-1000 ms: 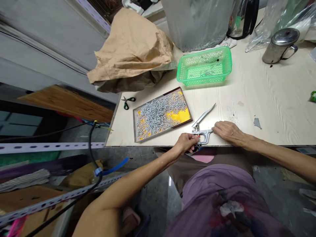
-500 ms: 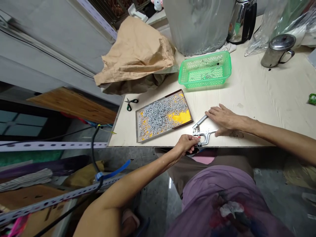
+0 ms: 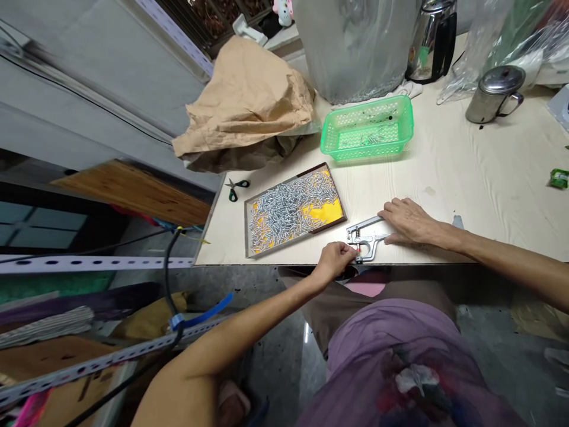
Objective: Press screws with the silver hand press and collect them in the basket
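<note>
A metal hand press [image 3: 368, 241] with a spring lies at the table's front edge. My right hand [image 3: 409, 222] is wrapped round its two handles, fingers on the upper lever and thumb at the lower one. At the jaw end, my left hand [image 3: 335, 260] pinches something too small to make out beside a small red part. Left of the press, a shallow tray [image 3: 296, 239] holds many small metal pieces [image 3: 284, 207] on a yellow bottom. Behind it, a green plastic basket [image 3: 367, 151] contains several similar pieces.
Small scissors [image 3: 237, 188] lie left of the tray. A crumpled brown paper bag [image 3: 249, 95] and a large grey plastic-wrapped bundle [image 3: 355, 47] stand behind. At the back right are a kettle [image 3: 431, 41], a lidded metal cup [image 3: 493, 98] and a green wrapper [image 3: 559, 178].
The upper lever of the press has come down closer to the lower handle, and my right hand has closed with it. My left hand stays at the jaw.
</note>
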A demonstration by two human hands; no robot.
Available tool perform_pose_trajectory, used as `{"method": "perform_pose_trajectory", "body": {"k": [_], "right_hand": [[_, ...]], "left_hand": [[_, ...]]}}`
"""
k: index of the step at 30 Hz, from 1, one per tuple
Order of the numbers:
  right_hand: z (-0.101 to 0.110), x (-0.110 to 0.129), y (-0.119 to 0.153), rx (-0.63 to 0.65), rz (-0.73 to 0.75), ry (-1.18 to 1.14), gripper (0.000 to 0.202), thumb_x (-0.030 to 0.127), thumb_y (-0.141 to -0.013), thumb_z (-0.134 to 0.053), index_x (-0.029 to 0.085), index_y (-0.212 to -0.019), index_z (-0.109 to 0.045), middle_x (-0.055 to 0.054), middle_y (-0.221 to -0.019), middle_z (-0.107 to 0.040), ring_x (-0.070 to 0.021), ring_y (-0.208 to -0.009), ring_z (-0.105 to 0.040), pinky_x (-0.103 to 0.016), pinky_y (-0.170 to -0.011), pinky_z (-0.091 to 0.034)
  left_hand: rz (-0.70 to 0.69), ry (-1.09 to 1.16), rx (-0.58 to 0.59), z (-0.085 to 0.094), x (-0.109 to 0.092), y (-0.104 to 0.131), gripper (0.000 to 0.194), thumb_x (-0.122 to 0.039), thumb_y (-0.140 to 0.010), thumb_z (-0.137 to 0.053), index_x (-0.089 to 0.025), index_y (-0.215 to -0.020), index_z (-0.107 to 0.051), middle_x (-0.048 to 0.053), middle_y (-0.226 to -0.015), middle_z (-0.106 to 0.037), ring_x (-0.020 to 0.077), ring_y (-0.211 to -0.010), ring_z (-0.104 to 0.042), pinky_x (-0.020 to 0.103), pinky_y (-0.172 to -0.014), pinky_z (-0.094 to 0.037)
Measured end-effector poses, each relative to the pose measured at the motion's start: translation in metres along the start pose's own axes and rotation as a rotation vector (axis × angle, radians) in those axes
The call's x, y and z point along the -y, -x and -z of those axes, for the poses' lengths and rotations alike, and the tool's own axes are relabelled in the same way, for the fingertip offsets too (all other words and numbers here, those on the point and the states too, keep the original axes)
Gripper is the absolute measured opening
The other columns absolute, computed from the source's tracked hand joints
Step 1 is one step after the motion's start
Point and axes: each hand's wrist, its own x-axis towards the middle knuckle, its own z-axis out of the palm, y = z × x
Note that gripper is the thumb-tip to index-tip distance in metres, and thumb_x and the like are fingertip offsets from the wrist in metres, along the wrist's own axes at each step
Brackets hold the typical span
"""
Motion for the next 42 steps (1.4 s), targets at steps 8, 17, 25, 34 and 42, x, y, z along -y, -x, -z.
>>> {"method": "perform_pose_trajectory", "body": {"k": [8,17,25,34,42], "right_hand": [[-0.001,0.004,0.006,0.011,-0.03,-0.056,0.045,0.041,-0.075,-0.075,0.013,-0.107,-0.06,-0.013,-0.101,-0.062,-0.0262,-0.094,-0.052,-0.034,-0.074,-0.038],[0.012,0.0,0.019,0.024,-0.098,0.017,0.031,0.036,-0.078,-0.073,0.013,-0.097,-0.063,-0.013,-0.095,-0.063,-0.0257,-0.089,-0.053,-0.035,-0.073,-0.041],[0.004,-0.002,0.012,0.009,-0.053,-0.09,0.022,0.027,-0.095,-0.052,0.017,-0.077,-0.06,-0.006,-0.075,-0.06,-0.019,-0.075,-0.052,-0.029,-0.068,-0.037],[0.007,-0.033,0.009,0.015,0.028,-0.148,0.033,0.043,-0.085,-0.065,0.016,-0.104,-0.068,-0.01,-0.09,-0.064,-0.0226,-0.085,-0.055,-0.031,-0.072,-0.041],[0.011,-0.055,-0.02,-0.014,-0.088,-0.075,0.017,0.022,-0.09,-0.054,0.016,-0.083,-0.068,-0.009,-0.084,-0.066,-0.0211,-0.082,-0.055,-0.032,-0.073,-0.042]], "left_hand": [[-0.787,-0.581,-0.174,-0.014,-0.024,-0.032,0.053,-0.031,-0.082,-0.069,-0.014,-0.128,-0.047,0.016,-0.13,-0.056,0.0279,-0.115,-0.051,0.043,-0.098,-0.045],[-0.802,-0.682,-0.043,-0.011,-0.045,-0.054,0.052,-0.04,-0.087,-0.063,-0.014,-0.129,-0.046,0.013,-0.117,-0.057,0.027,-0.108,-0.05,0.042,-0.092,-0.046],[-0.817,-0.675,-0.02,-0.019,-0.051,-0.059,0.028,-0.034,-0.099,-0.042,-0.014,-0.094,-0.06,0.01,-0.094,-0.06,0.0231,-0.096,-0.053,0.035,-0.082,-0.046],[-0.813,-0.556,-0.237,-0.04,-0.032,-0.052,0.034,-0.029,-0.095,-0.05,-0.013,-0.126,-0.05,0.018,-0.127,-0.057,0.0292,-0.12,-0.052,0.047,-0.098,-0.047],[-1.009,-0.384,-0.25,-0.092,-0.01,-0.032,0.035,-0.023,-0.1,-0.034,-0.015,-0.128,-0.053,0.018,-0.136,-0.057,0.0271,-0.137,-0.045,0.055,-0.113,-0.034]]}}
